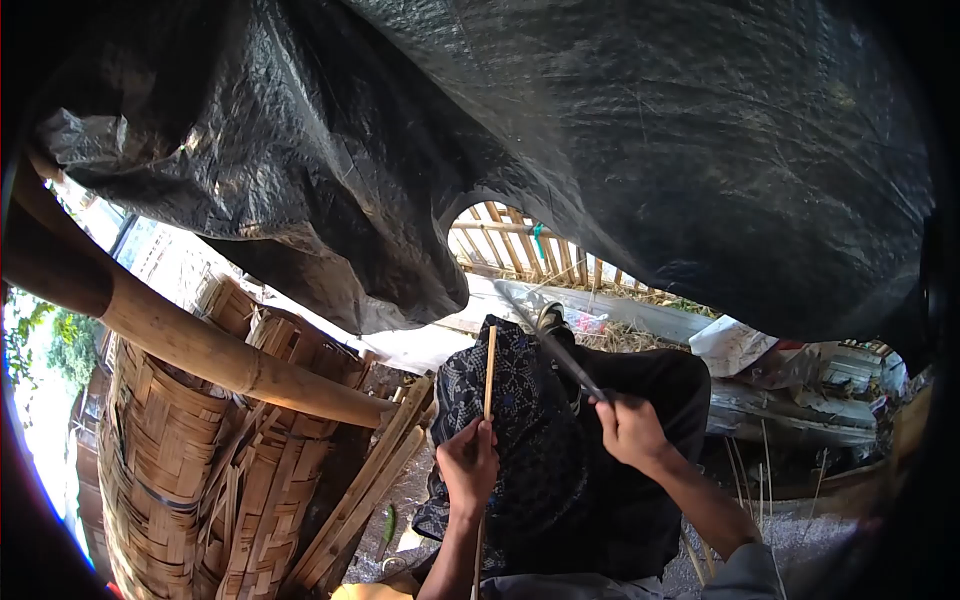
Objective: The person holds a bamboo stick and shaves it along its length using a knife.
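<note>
My left hand [467, 466] is closed round a thin, pale bamboo strip [490, 372], held upright in front of a dark patterned cloth [515, 440] spread over my leg. The strip runs on below the hand toward my lap. To the right, my right hand [632, 432] grips a long knife [562, 356] near its lower end. Its blade slants up and left, smeared by motion, and its tip lies above the top of the strip. Blade and strip appear apart. My fingers hide the knife's handle.
A black plastic sheet [700, 150] hangs low overhead. On the left stand a woven bamboo basket [160, 450], a thick bamboo pole [220, 350] and several split bamboo pieces [365, 490]. Beyond my knees are a bamboo fence [505, 240] and a log [780, 412] with plastic scraps.
</note>
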Available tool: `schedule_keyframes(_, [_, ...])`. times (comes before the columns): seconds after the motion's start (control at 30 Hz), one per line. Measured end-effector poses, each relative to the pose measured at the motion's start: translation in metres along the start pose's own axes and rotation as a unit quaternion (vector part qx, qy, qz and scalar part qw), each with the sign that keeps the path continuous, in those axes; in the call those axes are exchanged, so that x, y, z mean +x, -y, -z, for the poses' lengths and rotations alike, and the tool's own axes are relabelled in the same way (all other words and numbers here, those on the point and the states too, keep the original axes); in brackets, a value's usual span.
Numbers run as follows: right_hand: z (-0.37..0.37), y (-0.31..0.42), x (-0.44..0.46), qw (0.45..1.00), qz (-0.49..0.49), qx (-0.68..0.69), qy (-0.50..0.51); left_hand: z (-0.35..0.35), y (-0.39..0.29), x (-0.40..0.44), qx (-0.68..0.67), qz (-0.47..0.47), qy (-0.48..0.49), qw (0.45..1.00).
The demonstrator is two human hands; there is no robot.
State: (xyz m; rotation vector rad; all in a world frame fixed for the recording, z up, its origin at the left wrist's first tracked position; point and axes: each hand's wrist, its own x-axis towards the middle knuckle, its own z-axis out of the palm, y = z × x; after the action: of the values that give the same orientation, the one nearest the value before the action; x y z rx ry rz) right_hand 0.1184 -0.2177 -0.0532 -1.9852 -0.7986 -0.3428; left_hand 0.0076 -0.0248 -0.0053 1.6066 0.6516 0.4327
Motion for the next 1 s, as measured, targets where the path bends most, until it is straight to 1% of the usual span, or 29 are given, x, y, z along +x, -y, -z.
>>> schedule_keyframes(0.03, [-0.003, 0.009, -0.001, 0.998, 0.054, -0.018, -0.012, 0.000, 0.002, 0.000, 0.016, -0.012, 0.003, 1.000])
schedule_keyframes(0.07, [0.000, 0.019, 0.003, 0.998, 0.054, -0.017, -0.012, -0.002, 0.008, 0.003, 0.054, -0.060, -0.014, 0.997])
schedule_keyframes(0.1, [0.005, 0.029, 0.010, 0.986, 0.110, -0.117, 0.046, -0.002, 0.008, 0.001, 0.055, -0.061, -0.013, 0.997])
schedule_keyframes(0.13, [0.007, 0.037, 0.015, 0.957, 0.165, -0.216, 0.103, -0.001, 0.007, -0.001, 0.082, -0.067, -0.009, 0.994])
schedule_keyframes(0.17, [0.003, 0.041, 0.019, 0.957, 0.166, -0.216, 0.099, -0.001, 0.006, -0.001, 0.108, -0.075, -0.005, 0.991])
schedule_keyframes(0.23, [-0.009, 0.041, 0.024, 0.936, 0.212, -0.245, 0.136, 0.001, 0.009, -0.002, 0.110, -0.097, -0.007, 0.989])
schedule_keyframes(0.3, [-0.015, 0.024, 0.033, 0.928, 0.277, -0.230, 0.099, 0.003, 0.010, -0.001, 0.124, -0.075, -0.011, 0.989])
schedule_keyframes(0.37, [-0.020, -0.010, 0.052, 0.919, 0.283, -0.267, 0.068, 0.000, 0.007, 0.005, 0.133, -0.092, -0.014, 0.987])
schedule_keyframes(0.4, [-0.021, -0.008, 0.057, 0.929, 0.257, -0.258, 0.071, -0.002, 0.005, 0.007, 0.144, -0.106, -0.020, 0.984])
schedule_keyframes(0.43, [-0.021, -0.003, 0.060, 0.926, 0.263, -0.260, 0.073, -0.004, 0.000, 0.011, 0.138, -0.107, -0.024, 0.984])
schedule_keyframes(0.5, [-0.019, 0.016, 0.065, 0.932, 0.189, -0.296, 0.084, -0.006, -0.010, 0.018, 0.012, -0.033, -0.021, 0.999])
schedule_keyframes(0.57, [-0.015, 0.023, 0.065, 0.933, 0.189, -0.295, 0.085, -0.002, -0.008, 0.019, 0.022, -0.046, -0.012, 0.999])
schedule_keyframes(0.63, [-0.020, 0.022, 0.054, 0.944, 0.205, -0.253, 0.055, 0.000, -0.011, 0.016, -0.040, 0.008, 0.009, 0.999])
schedule_keyframes(0.67, [-0.018, 0.025, 0.051, 0.939, 0.201, -0.267, 0.075, 0.001, -0.010, 0.016, -0.070, 0.022, 0.024, 0.997])
schedule_keyframes(0.7, [-0.015, 0.028, 0.051, 0.938, 0.207, -0.269, 0.074, 0.000, -0.012, 0.015, -0.075, 0.018, 0.022, 0.997])
schedule_keyframes(0.77, [-0.010, 0.034, 0.049, 0.940, 0.188, -0.278, 0.065, 0.000, -0.015, 0.012, -0.097, 0.039, 0.035, 0.994])
schedule_keyframes(0.8, [-0.008, 0.036, 0.050, 0.939, 0.197, -0.278, 0.048, 0.000, -0.015, 0.011, -0.104, 0.044, 0.040, 0.993])
schedule_keyframes(0.93, [0.001, 0.045, 0.049, 0.937, 0.183, -0.288, 0.080, 0.002, -0.015, 0.011, -0.135, 0.052, 0.060, 0.988])
schedule_keyframes(1.0, [0.005, 0.053, 0.049, 0.956, 0.108, -0.246, 0.123, 0.005, -0.015, 0.013, -0.193, 0.087, 0.085, 0.974])
